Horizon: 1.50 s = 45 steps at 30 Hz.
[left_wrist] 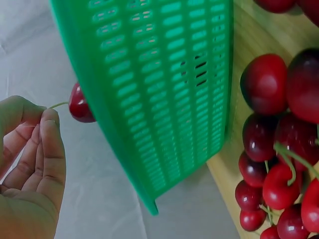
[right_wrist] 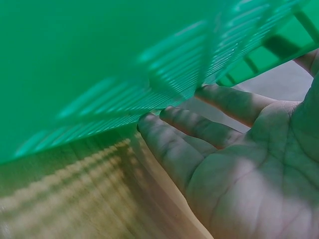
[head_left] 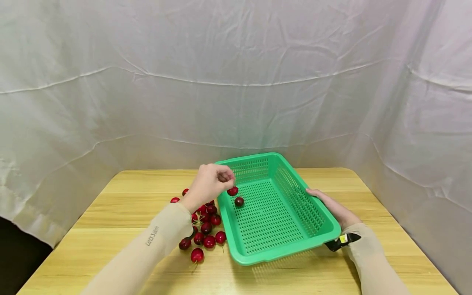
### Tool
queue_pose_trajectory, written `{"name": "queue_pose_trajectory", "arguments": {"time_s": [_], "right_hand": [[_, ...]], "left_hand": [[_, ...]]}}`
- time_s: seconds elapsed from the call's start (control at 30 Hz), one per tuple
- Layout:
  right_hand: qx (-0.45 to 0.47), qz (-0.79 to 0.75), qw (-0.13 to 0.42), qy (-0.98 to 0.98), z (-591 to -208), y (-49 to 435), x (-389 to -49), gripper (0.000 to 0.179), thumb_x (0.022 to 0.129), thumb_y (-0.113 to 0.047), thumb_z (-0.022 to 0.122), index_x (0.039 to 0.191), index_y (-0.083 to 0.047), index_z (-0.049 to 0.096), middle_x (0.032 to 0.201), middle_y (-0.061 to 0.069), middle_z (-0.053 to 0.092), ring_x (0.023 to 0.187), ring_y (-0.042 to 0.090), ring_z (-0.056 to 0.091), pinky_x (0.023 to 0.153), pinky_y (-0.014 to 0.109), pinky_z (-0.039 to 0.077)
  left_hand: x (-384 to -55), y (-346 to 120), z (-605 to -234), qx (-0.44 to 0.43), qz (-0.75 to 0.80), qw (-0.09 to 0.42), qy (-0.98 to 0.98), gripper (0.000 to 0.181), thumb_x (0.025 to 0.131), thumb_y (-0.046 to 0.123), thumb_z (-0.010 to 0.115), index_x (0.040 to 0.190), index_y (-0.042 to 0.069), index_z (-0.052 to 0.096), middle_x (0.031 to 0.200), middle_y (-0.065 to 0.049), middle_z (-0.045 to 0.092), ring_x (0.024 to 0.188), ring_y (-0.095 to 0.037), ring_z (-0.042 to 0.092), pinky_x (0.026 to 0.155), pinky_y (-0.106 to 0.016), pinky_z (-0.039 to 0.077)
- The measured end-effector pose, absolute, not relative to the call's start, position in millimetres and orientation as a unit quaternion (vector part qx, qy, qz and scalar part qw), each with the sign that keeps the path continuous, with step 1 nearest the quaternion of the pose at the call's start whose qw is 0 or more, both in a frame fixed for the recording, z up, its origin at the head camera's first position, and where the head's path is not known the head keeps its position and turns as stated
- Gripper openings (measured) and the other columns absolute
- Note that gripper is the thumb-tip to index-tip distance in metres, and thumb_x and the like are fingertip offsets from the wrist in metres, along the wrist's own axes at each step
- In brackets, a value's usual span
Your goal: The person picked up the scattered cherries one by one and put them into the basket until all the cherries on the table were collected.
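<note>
My left hand (head_left: 209,182) pinches the thin stem of a red cherry (head_left: 232,191) between thumb and fingertips. In the left wrist view that cherry (left_wrist: 81,103) hangs at the rim of a green plastic basket (head_left: 269,215), partly hidden by it. One dark cherry (head_left: 239,201) is inside the basket at its left side. My right hand (head_left: 333,207) holds the basket's right side, thumb at the rim and fingers (right_wrist: 172,147) spread beneath. The basket is tilted, its right side raised off the table.
Several cherries (head_left: 206,228), some with green stems, lie in a pile on the wooden table (head_left: 121,213), left of the basket and partly behind my left forearm. A pale cloth curtain (head_left: 236,110) surrounds the table at the back and sides.
</note>
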State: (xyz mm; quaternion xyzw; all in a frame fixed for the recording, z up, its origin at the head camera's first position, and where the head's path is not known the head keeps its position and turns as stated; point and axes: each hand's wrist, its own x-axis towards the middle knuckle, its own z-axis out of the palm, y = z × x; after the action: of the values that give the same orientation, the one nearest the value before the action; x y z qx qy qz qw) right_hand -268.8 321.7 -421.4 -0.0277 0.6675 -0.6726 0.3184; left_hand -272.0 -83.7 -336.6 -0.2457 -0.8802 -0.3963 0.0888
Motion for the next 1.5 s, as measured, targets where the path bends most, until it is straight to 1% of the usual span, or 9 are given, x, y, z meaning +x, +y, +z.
{"name": "queue_pose_trajectory", "arguments": {"time_s": [0.43, 0.57, 0.7, 0.77, 0.87, 0.93, 1.0, 1.13, 1.5], "right_hand": [[-0.028, -0.680, 0.321, 0.658, -420.5, 321.1, -268.3, 0.070, 0.111, -0.063, 0.039, 0.161, -0.016, 0.024, 0.126, 0.011, 0.068, 0.108, 0.026, 0.074, 0.096, 0.045, 0.063], [-0.029, -0.678, 0.328, 0.657, -420.4, 321.0, -268.2, 0.078, 0.111, -0.064, 0.038, 0.165, -0.011, 0.020, 0.126, 0.012, 0.069, 0.108, 0.026, 0.074, 0.096, 0.045, 0.063], [-0.030, -0.675, 0.334, 0.658, -420.8, 321.4, -268.3, 0.083, 0.110, -0.065, 0.036, 0.168, -0.008, 0.017, 0.126, 0.012, 0.069, 0.108, 0.026, 0.074, 0.096, 0.045, 0.063], [-0.031, -0.673, 0.336, 0.658, -421.1, 321.5, -268.5, 0.084, 0.111, -0.065, 0.036, 0.168, -0.007, 0.016, 0.126, 0.013, 0.069, 0.108, 0.027, 0.074, 0.096, 0.045, 0.063], [-0.030, -0.672, 0.338, 0.658, -421.5, 321.3, -269.0, 0.084, 0.110, -0.065, 0.036, 0.168, -0.007, 0.016, 0.127, 0.013, 0.069, 0.109, 0.027, 0.074, 0.097, 0.046, 0.063], [-0.031, -0.671, 0.338, 0.659, -421.3, 320.8, -269.2, 0.084, 0.110, -0.065, 0.036, 0.169, -0.007, 0.015, 0.127, 0.013, 0.069, 0.109, 0.027, 0.074, 0.097, 0.046, 0.063], [-0.029, -0.672, 0.337, 0.659, -421.1, 319.8, -269.3, 0.085, 0.110, -0.065, 0.037, 0.169, -0.007, 0.016, 0.127, 0.013, 0.069, 0.109, 0.027, 0.074, 0.097, 0.046, 0.063], [-0.026, -0.674, 0.334, 0.659, -419.9, 318.2, -268.7, 0.084, 0.110, -0.065, 0.038, 0.168, -0.007, 0.017, 0.127, 0.013, 0.069, 0.110, 0.027, 0.074, 0.097, 0.046, 0.063], [-0.021, -0.676, 0.341, 0.652, -419.4, 319.1, -267.5, 0.089, 0.108, -0.068, 0.039, 0.169, -0.007, 0.017, 0.129, 0.015, 0.069, 0.111, 0.030, 0.074, 0.099, 0.049, 0.062]], "left_hand": [[-273.5, -59.2, -350.9, -0.296, -0.361, 0.059, -0.882, 0.015, 0.092, 0.002, 0.076, 0.087, 0.016, 0.079, 0.081, 0.005, 0.076, 0.073, -0.005, 0.067, 0.071, -0.022, 0.058], [-272.5, -54.1, -355.0, -0.304, -0.348, 0.047, -0.886, 0.015, 0.092, 0.002, 0.075, 0.088, 0.016, 0.079, 0.081, 0.005, 0.076, 0.075, -0.004, 0.067, 0.072, -0.020, 0.058], [-271.5, -49.5, -359.1, -0.314, -0.337, 0.034, -0.887, 0.014, 0.093, 0.002, 0.075, 0.088, 0.015, 0.079, 0.082, 0.004, 0.077, 0.076, -0.005, 0.067, 0.079, -0.030, 0.063], [-271.9, -47.8, -361.8, -0.323, -0.322, 0.031, -0.889, 0.014, 0.093, 0.003, 0.076, 0.088, 0.015, 0.079, 0.081, 0.004, 0.077, 0.077, -0.004, 0.068, 0.099, -0.044, 0.060], [-272.1, -45.8, -365.0, -0.336, -0.309, 0.023, -0.889, 0.014, 0.093, 0.002, 0.077, 0.088, 0.015, 0.079, 0.081, 0.004, 0.077, 0.077, -0.005, 0.067, 0.101, -0.049, 0.059], [-272.2, -44.9, -366.4, -0.341, -0.301, 0.017, -0.890, 0.013, 0.094, 0.003, 0.077, 0.088, 0.014, 0.078, 0.080, 0.004, 0.076, 0.076, -0.005, 0.067, 0.099, -0.044, 0.060], [-271.1, -44.3, -366.7, -0.341, -0.298, 0.008, -0.891, 0.012, 0.095, 0.004, 0.077, 0.087, 0.013, 0.078, 0.081, 0.004, 0.076, 0.076, -0.006, 0.067, 0.079, -0.031, 0.061], [-270.6, -43.4, -367.3, -0.349, -0.281, 0.001, -0.894, 0.009, 0.095, 0.004, 0.076, 0.088, 0.010, 0.078, 0.081, 0.005, 0.076, 0.076, -0.005, 0.066, 0.075, -0.025, 0.057], [-271.6, -40.4, -371.7, -0.382, -0.227, 0.021, -0.896, 0.022, 0.092, 0.002, 0.076, 0.078, 0.019, 0.073, 0.074, 0.009, 0.068, 0.072, -0.007, 0.056, 0.067, -0.021, 0.050]]}}
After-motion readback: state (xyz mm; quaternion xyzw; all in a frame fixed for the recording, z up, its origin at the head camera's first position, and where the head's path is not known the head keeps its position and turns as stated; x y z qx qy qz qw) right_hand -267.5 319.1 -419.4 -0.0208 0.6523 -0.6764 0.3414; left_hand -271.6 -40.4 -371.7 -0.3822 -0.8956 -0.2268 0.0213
